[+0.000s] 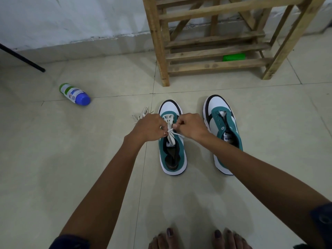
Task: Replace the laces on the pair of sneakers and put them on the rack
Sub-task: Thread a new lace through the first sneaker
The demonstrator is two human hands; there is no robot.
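tying off the first sneaker, second one bare

we had the wooden rack (212, 51) standing at twelve o'clock against the wall, its low slats free for shoes, with a green object (234, 57) lying under them. the tiled floor (89, 159) gave us open room between shoes and rack.

the left sneaker (172, 141) sat dead centre, toe toward the rack. the right sneaker (222, 133) stood just beside it at three o'clock, eyelets showing no lace. a bottle (74, 94) lay on its side at ten o'clock, well apart, beyond a black pole (21, 58).

our left hand (150, 127) and right hand (191, 125) were both curled, each pinching the white lace (170, 131) over the tongue. we judged the knot was being drawn; pulling evenly outward with the loops matched would seat it flat. a loose lace (142, 115) lay touching the floor at nine o'clock of the shoe, near our left wrist, easy to snag.
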